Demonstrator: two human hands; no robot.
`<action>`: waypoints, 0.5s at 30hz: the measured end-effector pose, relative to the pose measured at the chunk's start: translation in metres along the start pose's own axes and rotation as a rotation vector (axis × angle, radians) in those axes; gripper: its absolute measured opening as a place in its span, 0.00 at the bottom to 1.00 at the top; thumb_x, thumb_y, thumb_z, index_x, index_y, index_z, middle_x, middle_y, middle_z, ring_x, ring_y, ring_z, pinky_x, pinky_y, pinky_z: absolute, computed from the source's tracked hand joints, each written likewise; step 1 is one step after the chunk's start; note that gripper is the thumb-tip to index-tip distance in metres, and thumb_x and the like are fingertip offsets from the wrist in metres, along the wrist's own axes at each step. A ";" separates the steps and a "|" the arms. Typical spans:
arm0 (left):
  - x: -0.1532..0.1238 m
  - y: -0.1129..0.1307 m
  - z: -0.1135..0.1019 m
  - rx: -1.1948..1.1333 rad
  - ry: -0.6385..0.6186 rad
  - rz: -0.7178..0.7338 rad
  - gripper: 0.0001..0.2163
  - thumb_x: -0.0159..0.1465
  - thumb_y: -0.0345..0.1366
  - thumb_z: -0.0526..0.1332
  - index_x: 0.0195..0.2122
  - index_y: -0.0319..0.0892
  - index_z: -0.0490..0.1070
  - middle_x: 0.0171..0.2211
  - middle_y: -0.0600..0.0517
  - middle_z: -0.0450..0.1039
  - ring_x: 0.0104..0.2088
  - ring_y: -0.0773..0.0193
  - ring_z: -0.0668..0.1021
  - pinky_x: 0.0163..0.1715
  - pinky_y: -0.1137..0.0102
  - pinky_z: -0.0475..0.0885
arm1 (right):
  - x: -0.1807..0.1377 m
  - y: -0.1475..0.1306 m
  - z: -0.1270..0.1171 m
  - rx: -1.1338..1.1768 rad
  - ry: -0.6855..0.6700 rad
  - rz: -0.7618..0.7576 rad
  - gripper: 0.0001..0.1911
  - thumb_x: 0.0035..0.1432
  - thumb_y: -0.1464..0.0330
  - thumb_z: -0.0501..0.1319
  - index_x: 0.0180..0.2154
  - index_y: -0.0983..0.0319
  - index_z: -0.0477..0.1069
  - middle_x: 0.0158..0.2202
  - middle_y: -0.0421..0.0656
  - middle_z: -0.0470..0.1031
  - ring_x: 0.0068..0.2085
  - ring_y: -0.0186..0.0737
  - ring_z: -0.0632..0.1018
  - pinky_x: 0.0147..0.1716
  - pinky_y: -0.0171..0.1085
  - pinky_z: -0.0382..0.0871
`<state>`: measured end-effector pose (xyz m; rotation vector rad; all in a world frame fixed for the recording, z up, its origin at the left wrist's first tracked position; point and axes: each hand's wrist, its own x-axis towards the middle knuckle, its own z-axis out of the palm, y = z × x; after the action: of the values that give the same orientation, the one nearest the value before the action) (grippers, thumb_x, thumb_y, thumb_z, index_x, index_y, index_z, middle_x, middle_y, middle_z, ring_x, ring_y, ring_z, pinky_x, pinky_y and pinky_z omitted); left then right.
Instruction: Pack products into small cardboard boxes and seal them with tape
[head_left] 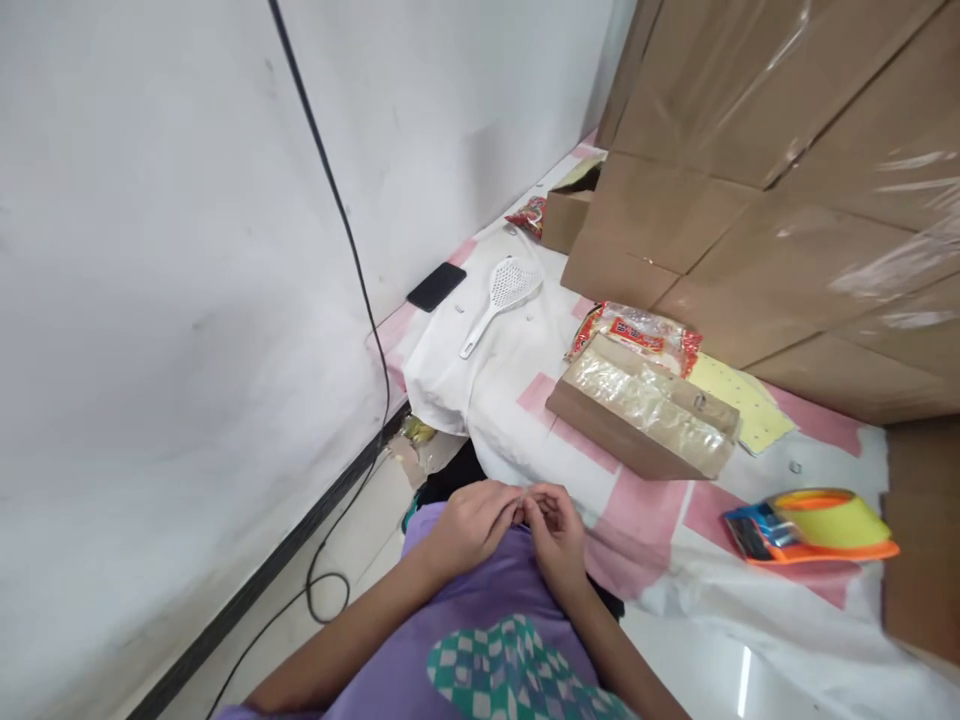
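Over the purple shirt [465,620], just short of the table's edge, my left hand [476,522] and my right hand [556,532] meet fingertip to fingertip. Both are closed in a pinch; anything between the fingers is too small or hidden to name. The nearest thing on the pink and white tablecloth [645,520] is a small cardboard box [622,440] with shiny clear tape over its top. Farther right lies a tape dispenser [765,530] with a yellow and orange roll. A white slotted skimmer [514,283] rests ahead of my hands, and a black phone [436,287] is beside it.
Large plastic-wrapped cartons [787,230] stand at the back right. By them are a red and clear packet [637,335], yellow dotted sheets [742,400] and a small open box [566,215]. A black cable [349,235] hangs along the white wall [187,300] at left.
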<state>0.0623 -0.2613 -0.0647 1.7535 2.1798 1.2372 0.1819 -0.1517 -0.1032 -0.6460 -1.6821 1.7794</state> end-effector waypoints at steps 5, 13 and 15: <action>-0.021 -0.006 0.000 -0.157 -0.033 -0.240 0.07 0.70 0.36 0.59 0.41 0.44 0.78 0.37 0.51 0.83 0.37 0.62 0.81 0.41 0.67 0.75 | -0.017 0.008 0.003 -0.087 -0.097 -0.039 0.05 0.66 0.67 0.62 0.36 0.60 0.73 0.26 0.39 0.75 0.27 0.35 0.78 0.29 0.34 0.74; -0.033 -0.016 0.005 -0.493 -0.194 -0.486 0.14 0.68 0.43 0.61 0.52 0.47 0.78 0.47 0.49 0.82 0.41 0.60 0.80 0.38 0.68 0.74 | -0.032 0.006 -0.007 -0.202 -0.280 -0.122 0.11 0.70 0.67 0.56 0.46 0.58 0.77 0.39 0.46 0.78 0.39 0.41 0.79 0.40 0.40 0.76; -0.037 -0.016 0.010 -0.514 -0.200 -0.498 0.14 0.69 0.44 0.60 0.51 0.46 0.79 0.46 0.48 0.82 0.41 0.59 0.81 0.38 0.67 0.74 | -0.032 0.007 -0.009 -0.225 -0.302 -0.136 0.13 0.70 0.67 0.55 0.47 0.57 0.78 0.44 0.48 0.78 0.45 0.43 0.79 0.45 0.42 0.76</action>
<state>0.0677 -0.2873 -0.0960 1.0090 1.8056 1.2678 0.2103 -0.1682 -0.1128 -0.3560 -2.0977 1.6692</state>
